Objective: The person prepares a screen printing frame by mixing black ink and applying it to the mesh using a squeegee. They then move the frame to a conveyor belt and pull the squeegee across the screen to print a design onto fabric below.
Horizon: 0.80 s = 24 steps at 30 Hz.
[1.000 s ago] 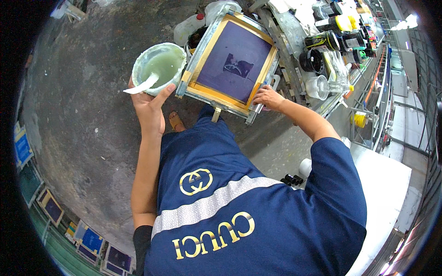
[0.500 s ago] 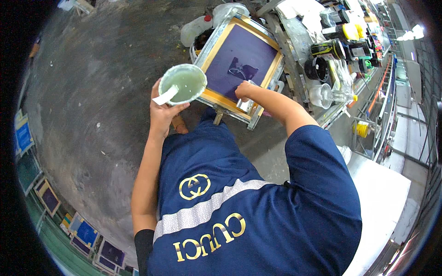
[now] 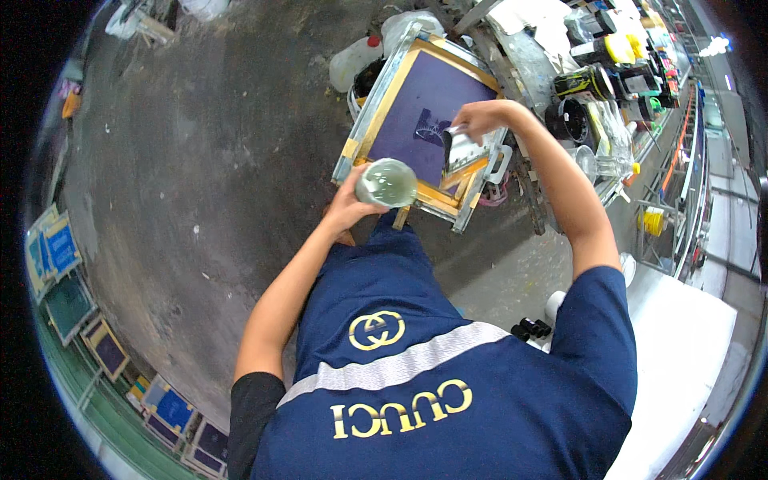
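Note:
My left hand (image 3: 349,202) is wrapped around a whitish tub (image 3: 387,184) of pale green liquid, held over the near left corner of a screen printing frame. My right hand (image 3: 482,120) grips a squeegee (image 3: 466,158) with a silver metal body, tilted above the frame's right side; whether it touches the mesh I cannot tell. The wooden frame (image 3: 390,104) holds a purple mesh (image 3: 412,100) with a darker patch and a pale curved design near its middle. Beneath it is a worn metal stand (image 3: 347,152) with tape on it.
A white jug (image 3: 356,64) with a red cap stands beyond the stand. Along the right, a cluttered bench carries ink jars (image 3: 588,82), a black tub (image 3: 566,120) and clear containers. A white panel (image 3: 680,336) lies at lower right; several framed screens (image 3: 104,346) lean at lower left.
My right hand has lifted the squeegee from the frame's near edge, up and to the right. The tub has moved right and nearer the frame, tilting; its white spatula no longer shows clearly.

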Available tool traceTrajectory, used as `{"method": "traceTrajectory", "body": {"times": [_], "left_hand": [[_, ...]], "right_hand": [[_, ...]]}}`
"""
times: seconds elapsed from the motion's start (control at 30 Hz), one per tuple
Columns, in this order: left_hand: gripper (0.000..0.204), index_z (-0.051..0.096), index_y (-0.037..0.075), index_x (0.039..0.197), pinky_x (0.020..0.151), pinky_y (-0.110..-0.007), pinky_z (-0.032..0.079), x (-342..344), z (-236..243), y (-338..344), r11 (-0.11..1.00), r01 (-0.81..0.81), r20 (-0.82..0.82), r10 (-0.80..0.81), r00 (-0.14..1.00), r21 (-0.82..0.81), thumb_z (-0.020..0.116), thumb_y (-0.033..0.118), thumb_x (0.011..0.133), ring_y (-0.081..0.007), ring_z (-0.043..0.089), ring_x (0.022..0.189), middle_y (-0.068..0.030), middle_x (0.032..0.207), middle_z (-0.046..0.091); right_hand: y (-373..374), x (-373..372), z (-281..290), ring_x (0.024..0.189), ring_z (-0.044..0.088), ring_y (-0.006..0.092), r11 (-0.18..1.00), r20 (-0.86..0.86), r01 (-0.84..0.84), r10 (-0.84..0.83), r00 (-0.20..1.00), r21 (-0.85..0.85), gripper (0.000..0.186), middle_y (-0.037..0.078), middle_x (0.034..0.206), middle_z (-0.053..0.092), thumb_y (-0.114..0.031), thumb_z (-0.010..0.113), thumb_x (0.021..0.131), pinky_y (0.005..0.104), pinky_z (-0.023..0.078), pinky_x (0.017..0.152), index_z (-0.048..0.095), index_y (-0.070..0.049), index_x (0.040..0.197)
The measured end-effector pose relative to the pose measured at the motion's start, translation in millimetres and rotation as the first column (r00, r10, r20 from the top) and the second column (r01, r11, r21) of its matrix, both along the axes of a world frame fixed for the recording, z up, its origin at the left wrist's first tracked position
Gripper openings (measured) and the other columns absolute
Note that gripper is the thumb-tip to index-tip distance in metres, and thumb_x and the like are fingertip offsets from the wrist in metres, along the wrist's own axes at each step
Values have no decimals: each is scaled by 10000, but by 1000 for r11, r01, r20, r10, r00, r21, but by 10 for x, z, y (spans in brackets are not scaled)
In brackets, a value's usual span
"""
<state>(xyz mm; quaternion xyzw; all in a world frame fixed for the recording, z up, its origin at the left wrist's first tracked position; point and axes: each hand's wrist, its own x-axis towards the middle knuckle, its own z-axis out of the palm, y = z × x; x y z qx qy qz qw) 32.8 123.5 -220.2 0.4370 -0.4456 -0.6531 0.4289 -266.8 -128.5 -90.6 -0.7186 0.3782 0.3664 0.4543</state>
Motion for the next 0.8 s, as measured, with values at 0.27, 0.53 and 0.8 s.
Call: {"method": "traceTrajectory", "body": {"times": [0.27,0.53,0.8], "left_hand": [[994,445,105,1521,1129,-392,495,-525,935,-641,992,53,-324,-13,946,117,936,-32,669,-247,578,1343,-80,1454,583],[931,433,124,1476,822,-371,635,-855,1777,-694,957,26,-419,102,902,290,937,-27,709,-239,689,1154,-102,1288,662],[785,508,51,1405,1029,-344,597,-706,2199,-574,979,-201,-499,159,852,-31,892,-99,738,-212,660,1217,-91,1302,640]], "right_hand": [[1516,-343,1573,912,628,87,506,683,828,-516,517,-244,363,-9,1033,726,35,766,779,279,525,863,743,-13,1138],[2532,417,1244,1186,675,251,-110,930,925,5,366,-364,351,104,1245,758,26,738,829,377,477,1080,767,-47,1171],[2640,238,1613,1174,666,252,-231,671,670,85,737,-706,287,30,1223,778,-39,732,821,388,419,1076,802,-121,1087]]}}
